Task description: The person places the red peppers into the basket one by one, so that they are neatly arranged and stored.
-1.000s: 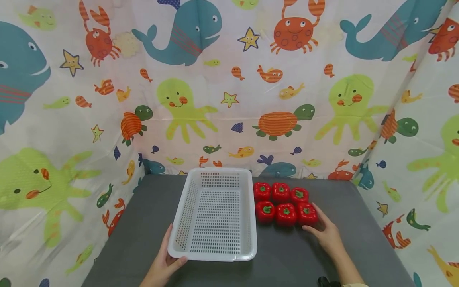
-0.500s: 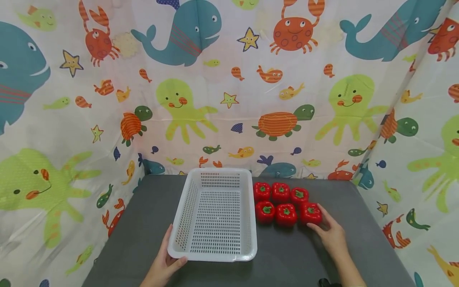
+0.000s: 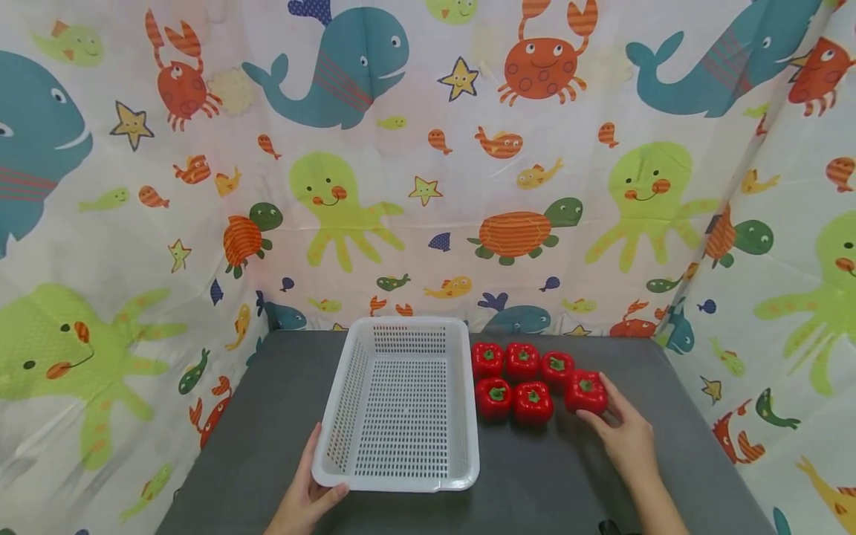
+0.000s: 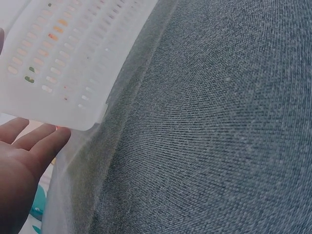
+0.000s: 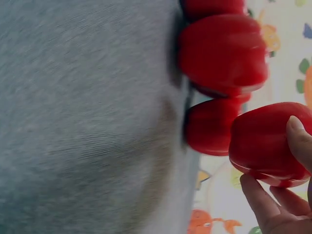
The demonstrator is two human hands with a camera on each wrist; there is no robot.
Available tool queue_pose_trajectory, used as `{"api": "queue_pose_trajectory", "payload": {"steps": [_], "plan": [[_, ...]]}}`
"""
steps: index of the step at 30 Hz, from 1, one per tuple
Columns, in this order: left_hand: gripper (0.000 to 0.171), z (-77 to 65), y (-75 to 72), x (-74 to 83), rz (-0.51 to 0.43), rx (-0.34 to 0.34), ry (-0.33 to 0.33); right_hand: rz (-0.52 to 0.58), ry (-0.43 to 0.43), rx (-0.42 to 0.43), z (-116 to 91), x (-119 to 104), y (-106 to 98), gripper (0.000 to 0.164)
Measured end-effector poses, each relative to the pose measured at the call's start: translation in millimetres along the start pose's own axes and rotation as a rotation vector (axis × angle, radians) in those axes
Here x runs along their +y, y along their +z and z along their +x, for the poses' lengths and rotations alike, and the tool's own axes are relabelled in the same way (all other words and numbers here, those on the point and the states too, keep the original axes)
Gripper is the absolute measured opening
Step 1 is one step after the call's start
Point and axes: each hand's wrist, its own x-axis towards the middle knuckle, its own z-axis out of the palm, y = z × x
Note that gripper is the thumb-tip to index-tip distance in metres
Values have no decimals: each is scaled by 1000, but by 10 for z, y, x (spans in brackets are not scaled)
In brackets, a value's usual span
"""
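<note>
My right hand [image 3: 625,438] grips a red bell pepper [image 3: 585,391] with a green stem, thumb on one side and fingers on the other. In the right wrist view this held pepper [image 5: 265,144] is up off the grey table, beside the other peppers [image 5: 222,53]. A white perforated plastic basket [image 3: 471,416] stands left of the peppers with nothing in it. My left hand [image 3: 304,487] holds its near left corner, thumb at the front edge and fingers along the side. From the left wrist, the fingertips [image 4: 61,136] meet the basket's corner [image 4: 58,105].
Several red bell peppers [image 3: 533,403] sit in two rows close to the basket's right side. The dark grey table [image 3: 521,483] ends at a sea-animal curtain [image 3: 421,245] behind and at both sides. A small black object [image 3: 608,527] lies by the right forearm.
My right hand has drawn the front right pepper away from its row, rightward and up off the table. The left hand stays at the basket corner. The head view has tilted slightly.
</note>
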Motion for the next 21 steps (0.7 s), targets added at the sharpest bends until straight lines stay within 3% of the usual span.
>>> {"api": "queue_pose_trajectory", "payload": {"steps": [13, 21], "plan": [[107, 2, 27, 39, -53, 28, -26, 16, -49, 35, -41, -421, -78, 84], [106, -9, 18, 22, -55, 21, -22, 50, -138, -1, -41, -666, 57, 83]]}}
